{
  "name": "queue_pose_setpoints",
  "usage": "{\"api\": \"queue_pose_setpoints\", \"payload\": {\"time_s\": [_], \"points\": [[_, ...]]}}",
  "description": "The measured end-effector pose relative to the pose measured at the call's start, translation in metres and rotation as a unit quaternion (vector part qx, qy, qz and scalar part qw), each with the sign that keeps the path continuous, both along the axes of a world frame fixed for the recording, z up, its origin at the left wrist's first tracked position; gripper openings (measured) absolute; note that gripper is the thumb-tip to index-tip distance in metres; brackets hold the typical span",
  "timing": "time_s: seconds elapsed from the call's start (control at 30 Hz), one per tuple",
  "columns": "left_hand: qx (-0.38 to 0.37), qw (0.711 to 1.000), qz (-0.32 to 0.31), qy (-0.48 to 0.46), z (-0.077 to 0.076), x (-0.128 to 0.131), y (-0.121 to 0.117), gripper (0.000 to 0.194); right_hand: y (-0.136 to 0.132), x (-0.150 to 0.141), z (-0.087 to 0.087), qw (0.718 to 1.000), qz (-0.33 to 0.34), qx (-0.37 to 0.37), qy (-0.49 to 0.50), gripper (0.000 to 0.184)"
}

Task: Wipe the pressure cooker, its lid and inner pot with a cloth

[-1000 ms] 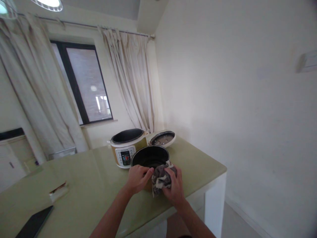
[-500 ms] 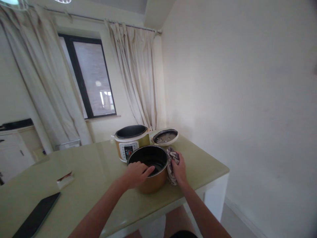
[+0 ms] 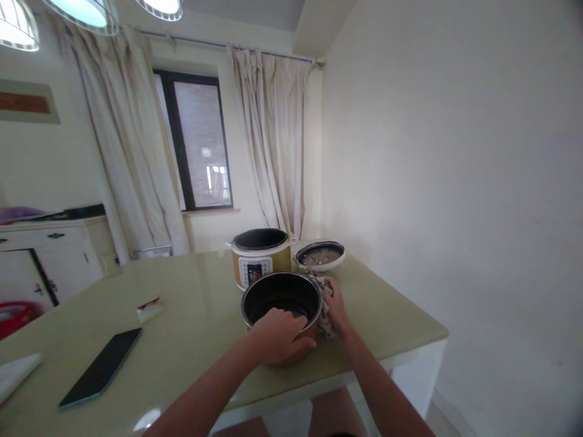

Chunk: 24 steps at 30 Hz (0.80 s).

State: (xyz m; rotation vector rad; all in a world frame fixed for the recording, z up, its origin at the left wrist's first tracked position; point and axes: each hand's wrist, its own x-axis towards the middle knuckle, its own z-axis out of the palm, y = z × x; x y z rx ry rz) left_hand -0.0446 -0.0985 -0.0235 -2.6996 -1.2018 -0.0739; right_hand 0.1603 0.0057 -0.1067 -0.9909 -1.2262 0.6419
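A cooker's inner pot [image 3: 260,297], dark inside and golden-brown outside, stands near the table's front edge. My left hand [image 3: 281,335] grips its near rim, fingers over the inside and thumb outside, covering part of the front wall. On the pot's right side, my right hand [image 3: 336,308] is closed around a crumpled patterned cloth [image 3: 326,325], pressed against the outer wall. Directly behind the pot sits the electric cooker body [image 3: 240,270], gold and white with a control panel, its top uncovered. The round lid [image 3: 321,265] lies upside down to the cooker's right.
The pale green table [image 3: 191,303] carries a dark phone-like slab [image 3: 101,368], a small packet [image 3: 149,309] and a white object [image 3: 18,371] at the left. A plain wall [image 3: 455,152] rises on the right. A white cabinet [image 3: 68,246] stands beyond the table.
My view has turned left and up. My left hand has shifted along the near rim toward the right relative to the pot. The right hand stays with the cloth on the pot's right side.
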Motion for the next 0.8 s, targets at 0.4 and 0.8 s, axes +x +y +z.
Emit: {"api": "queue_pose_setpoints", "payload": {"time_s": [0.4, 0.8], "points": [[-0.015, 0.999, 0.032, 0.005, 0.009, -0.006, -0.008, 0.037, -0.100, -0.026, -0.057, 0.990, -0.138, 0.003, 0.036, 0.046], [0.022, 0.989, 0.124, -0.072, -0.008, 0.026, -0.019, 0.037, -0.065, -0.032, -0.035, 0.996, -0.061, 0.026, 0.059, 0.040]]}}
